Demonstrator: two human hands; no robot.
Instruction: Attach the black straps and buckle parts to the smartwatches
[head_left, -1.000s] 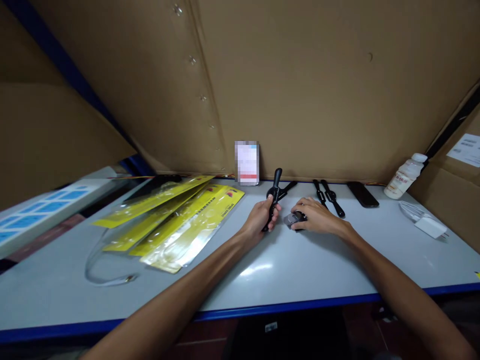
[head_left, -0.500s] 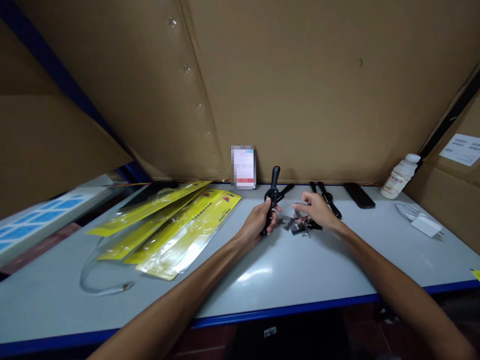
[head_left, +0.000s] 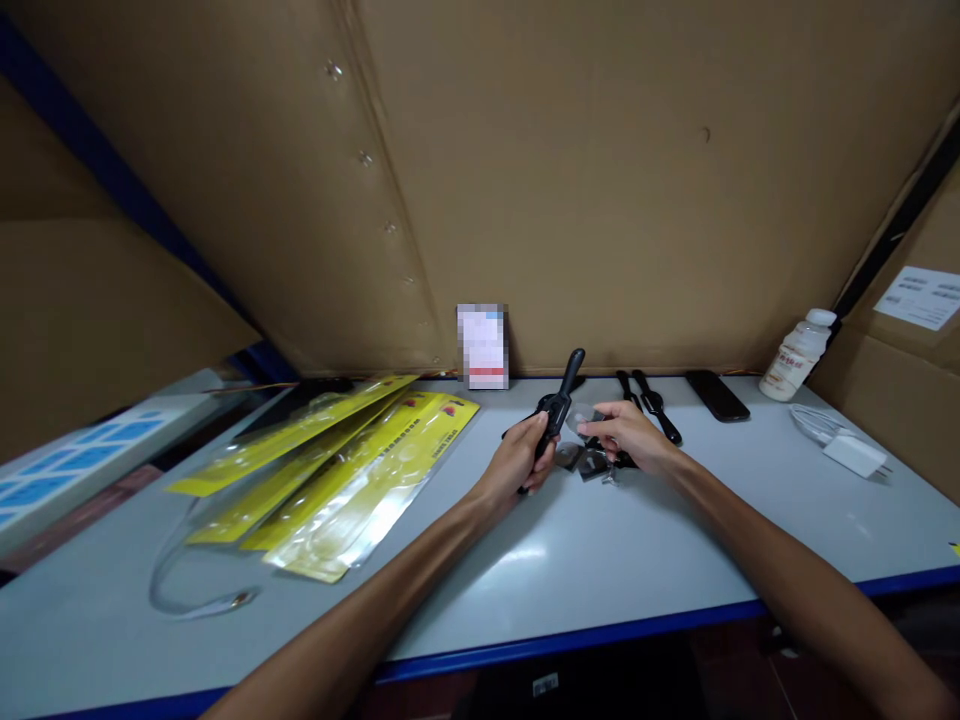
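My left hand (head_left: 519, 450) is closed around a black spokeshave (head_left: 559, 405), one handle pointing up and to the right. To its right, my right hand (head_left: 634, 437) pinches a small, thin grey metal plate (head_left: 582, 414) at its edge, close to the spokeshave but apparently apart from it. Below the fingers lie more flat metal plates (head_left: 592, 464) and several small screws (head_left: 610, 478). Further right on the table are more black spokeshaves (head_left: 656, 405). Another dark handle behind the held tool is mostly hidden.
Yellow plastic-covered packages (head_left: 360, 480) are spread on the left, beside a white cable (head_left: 161, 570). A phone with a lit screen (head_left: 484, 348) leans on the cardboard wall. To the right are a dark phone (head_left: 717, 396), a bottle (head_left: 796, 358) and a white charger (head_left: 853, 452).
My left hand has tilted the spokeshave's top to the right. My right hand has raised the metal plate from the pile, close to the spokeshave. The view has shifted slightly.
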